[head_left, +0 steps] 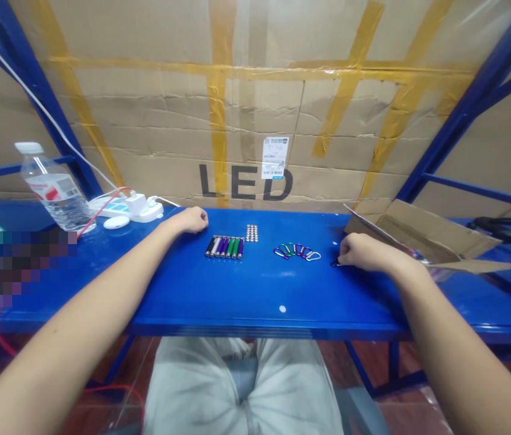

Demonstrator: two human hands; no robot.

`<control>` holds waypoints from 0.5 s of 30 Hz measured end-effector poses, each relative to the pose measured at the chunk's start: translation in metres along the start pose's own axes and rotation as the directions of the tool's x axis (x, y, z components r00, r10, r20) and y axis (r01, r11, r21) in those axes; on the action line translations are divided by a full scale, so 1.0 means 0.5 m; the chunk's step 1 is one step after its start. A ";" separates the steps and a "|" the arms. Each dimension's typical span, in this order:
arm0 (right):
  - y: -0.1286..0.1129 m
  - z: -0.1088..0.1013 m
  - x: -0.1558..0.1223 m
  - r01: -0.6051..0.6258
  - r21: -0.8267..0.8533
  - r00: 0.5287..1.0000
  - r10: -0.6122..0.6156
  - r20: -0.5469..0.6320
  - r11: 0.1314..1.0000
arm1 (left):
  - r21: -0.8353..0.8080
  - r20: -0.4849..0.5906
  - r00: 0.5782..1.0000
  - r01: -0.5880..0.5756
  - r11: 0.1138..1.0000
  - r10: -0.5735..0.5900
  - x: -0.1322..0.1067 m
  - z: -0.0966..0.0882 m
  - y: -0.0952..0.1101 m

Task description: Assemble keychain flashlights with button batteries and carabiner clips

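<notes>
My right hand (pixel 359 251) is closed in a pinch at the table's right side. Its fingertips hold a small black piece (pixel 336 263) against the tabletop; most of this piece is hidden. To its left, several carabiners (pixel 294 249) in purple, green, blue and silver lie in a curved row. My left hand (pixel 195 220) rests on the table as a fist, and the inside of it is hidden. Beside it, several small metal flashlights (pixel 224 247) in black, silver, purple and green lie side by side. Several button cells (pixel 252 233) form a small grid just right of the flashlights.
An open cardboard box (pixel 437 229) stands beyond my right hand. On the left are a water bottle (pixel 54 187), a power strip (pixel 106 207) with plugs and a white round object (pixel 116 222). Blue posts and a large LED carton (pixel 169 133) border the blue table (pixel 246 296).
</notes>
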State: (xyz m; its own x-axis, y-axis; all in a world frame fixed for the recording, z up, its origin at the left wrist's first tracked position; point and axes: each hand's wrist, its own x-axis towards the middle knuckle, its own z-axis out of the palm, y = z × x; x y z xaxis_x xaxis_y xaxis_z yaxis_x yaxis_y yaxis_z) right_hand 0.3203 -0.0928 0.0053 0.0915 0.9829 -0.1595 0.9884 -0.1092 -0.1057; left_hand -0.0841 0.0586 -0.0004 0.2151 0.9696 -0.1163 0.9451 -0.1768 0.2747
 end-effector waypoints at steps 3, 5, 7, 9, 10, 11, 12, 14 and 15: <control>0.008 0.006 -0.011 -0.036 0.089 0.998 0.031 0.050 0.995 | -0.001 -0.002 1.000 -0.005 1.000 0.005 -0.001 0.000 0.001; 0.016 0.011 -0.024 -0.048 0.137 0.998 0.041 0.053 0.989 | -0.006 0.004 1.000 -0.004 1.000 0.004 -0.001 -0.001 0.001; 0.022 0.016 -0.038 -0.059 0.160 0.998 0.054 0.033 0.985 | -0.009 0.009 1.000 -0.004 1.000 0.004 0.000 -0.001 0.000; 0.021 0.020 -0.054 -0.072 0.175 0.997 0.071 0.016 0.982 | -0.011 0.010 1.000 -0.009 1.000 0.009 0.002 0.000 -0.002; 0.017 0.022 -0.061 -0.075 0.182 0.997 0.075 0.011 0.980 | -0.012 0.008 1.000 -0.010 1.000 0.010 0.003 0.000 -0.003; 0.011 0.024 -0.068 -0.071 0.186 0.997 0.071 0.009 0.980 | -0.013 0.009 1.000 -0.011 1.000 0.011 0.004 0.001 -0.004; 0.002 0.025 -0.072 -0.058 0.185 0.998 0.059 0.003 0.981 | -0.014 0.009 1.000 -0.010 1.000 0.010 0.004 0.001 -0.005; -0.020 0.030 -0.074 0.026 0.155 0.998 -0.018 -0.053 0.988 | -0.014 0.009 1.000 -0.006 1.000 0.006 0.004 0.001 -0.005; -0.031 0.032 -0.072 0.084 0.140 0.994 -0.073 -0.086 0.987 | -0.013 0.008 1.000 -0.007 1.000 0.007 0.004 0.001 -0.005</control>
State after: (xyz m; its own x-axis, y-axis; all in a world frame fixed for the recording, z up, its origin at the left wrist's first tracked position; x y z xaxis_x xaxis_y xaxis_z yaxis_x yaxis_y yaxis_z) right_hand 0.2997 -0.1287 -0.0030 0.0295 0.9974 -0.0663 0.9658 -0.0456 -0.2551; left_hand -0.0858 0.0608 -0.0019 0.2234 0.9670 -0.1225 0.9406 -0.1809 0.2874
